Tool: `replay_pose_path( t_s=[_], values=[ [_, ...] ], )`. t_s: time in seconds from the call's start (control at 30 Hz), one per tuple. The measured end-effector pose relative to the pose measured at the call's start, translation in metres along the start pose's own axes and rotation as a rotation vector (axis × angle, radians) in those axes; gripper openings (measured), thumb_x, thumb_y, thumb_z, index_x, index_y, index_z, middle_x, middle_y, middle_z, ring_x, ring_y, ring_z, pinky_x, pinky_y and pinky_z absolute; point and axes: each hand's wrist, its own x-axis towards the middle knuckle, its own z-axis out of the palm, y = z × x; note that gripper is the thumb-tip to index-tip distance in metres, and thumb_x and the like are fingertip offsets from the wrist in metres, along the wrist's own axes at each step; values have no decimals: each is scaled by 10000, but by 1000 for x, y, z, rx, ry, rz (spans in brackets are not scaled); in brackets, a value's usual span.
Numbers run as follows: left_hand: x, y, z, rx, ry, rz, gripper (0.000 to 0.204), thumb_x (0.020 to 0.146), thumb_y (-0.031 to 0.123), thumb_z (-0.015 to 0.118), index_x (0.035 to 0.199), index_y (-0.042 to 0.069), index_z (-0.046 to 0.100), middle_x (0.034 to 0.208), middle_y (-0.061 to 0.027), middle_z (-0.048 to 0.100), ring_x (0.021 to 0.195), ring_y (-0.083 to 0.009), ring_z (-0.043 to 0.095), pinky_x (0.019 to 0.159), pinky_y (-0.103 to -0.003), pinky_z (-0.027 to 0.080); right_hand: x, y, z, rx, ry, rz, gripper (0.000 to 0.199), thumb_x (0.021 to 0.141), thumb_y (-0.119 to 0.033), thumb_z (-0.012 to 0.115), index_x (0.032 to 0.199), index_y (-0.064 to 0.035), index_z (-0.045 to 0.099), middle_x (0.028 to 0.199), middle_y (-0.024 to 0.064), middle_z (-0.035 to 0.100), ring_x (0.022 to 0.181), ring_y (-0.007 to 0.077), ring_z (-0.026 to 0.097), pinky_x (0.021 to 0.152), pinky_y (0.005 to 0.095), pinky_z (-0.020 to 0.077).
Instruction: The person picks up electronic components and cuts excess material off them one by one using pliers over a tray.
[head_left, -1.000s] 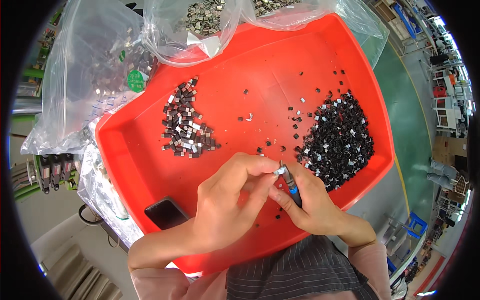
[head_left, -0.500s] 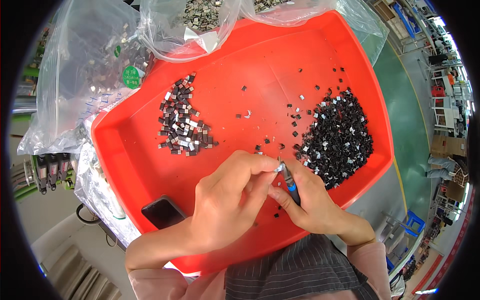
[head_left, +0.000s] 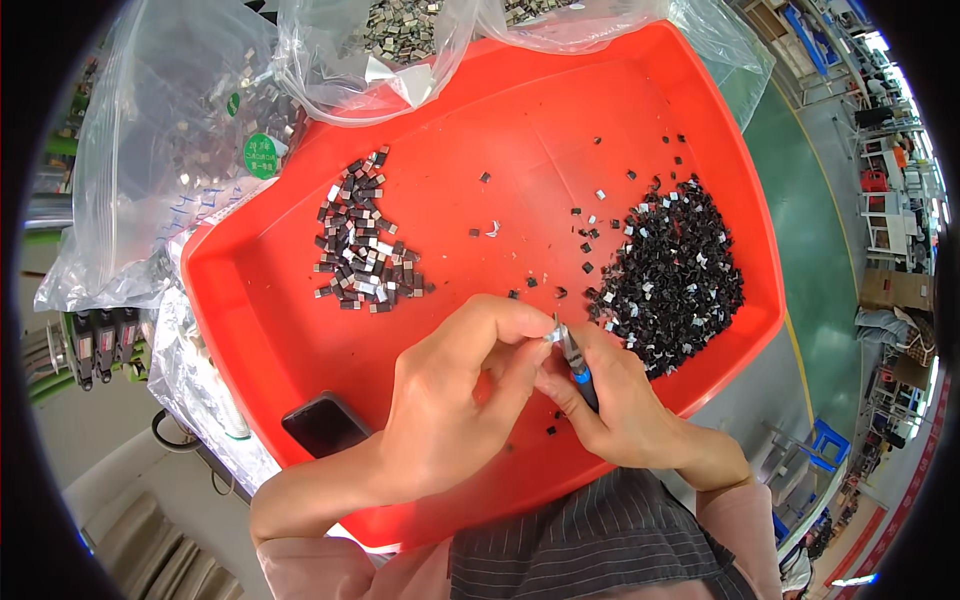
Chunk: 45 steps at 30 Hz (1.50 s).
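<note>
My left hand (head_left: 440, 400) pinches a small whitish-silver piece (head_left: 554, 337) between thumb and forefinger over the red tray (head_left: 480, 130). My right hand (head_left: 625, 405) grips a slim hand tool (head_left: 582, 378) with a pointed metal tip and a dark handle marked with blue. The tip touches or nearly touches the small piece; fingers hide part of both. Left of my hands lies a pile of small black blocks with silver metal ends (head_left: 365, 240), like USB plugs. On the right is a big heap of black and white scraps (head_left: 680, 280).
A dark phone (head_left: 326, 425) lies in the tray's near left corner. Clear plastic bags (head_left: 190, 130) of metal parts lean on the tray's far left and back edges. Loose black bits are scattered mid-tray. A blue stool (head_left: 828, 445) stands on the floor at right.
Both hands stay close together, with only slight shifts of the fingers. The tool tip has moved a little up and left at the small piece.
</note>
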Motion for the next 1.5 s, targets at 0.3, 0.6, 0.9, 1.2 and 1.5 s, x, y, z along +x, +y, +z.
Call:
replay_pose_path(
  t_s=[0.3,0.6,0.9,1.2,1.5],
  values=[
    [12,13,-11,-259,-215,-197,279,936,-28,435,1209,-14,487,783,-59,569,537,-48,436,502,-184,350,-5,-1,0,82,-18,28,248,883,-69,576,1061,29,434,769,205,610,665,376,628,563,418,478],
    [8,6,-7,-379,-154,-236,156,942,2,460,1094,19,426,812,-56,614,572,-37,484,501,-194,397,-6,-1,-2,167,6,31,189,888,-36,543,1047,30,463,862,223,629,734,392,641,593,409,488],
    [5,14,-7,-571,-128,-322,105,952,18,462,1056,29,450,838,-94,595,520,-91,517,476,-208,399,-4,3,0,178,38,-51,162,870,-21,569,992,38,480,792,218,606,686,375,630,559,403,469],
    [5,14,0,-553,-24,-328,63,930,4,443,987,16,468,694,-106,586,392,-110,479,355,-208,307,-4,11,8,192,57,-68,206,874,-93,602,999,15,480,771,197,576,671,384,600,558,425,458],
    [8,4,-8,-660,-126,-407,72,968,116,479,1019,66,488,803,-60,603,520,-89,509,443,-205,348,-3,4,-4,280,11,-53,194,896,-93,585,1024,-5,468,824,152,616,724,289,650,615,357,485]
  ],
)
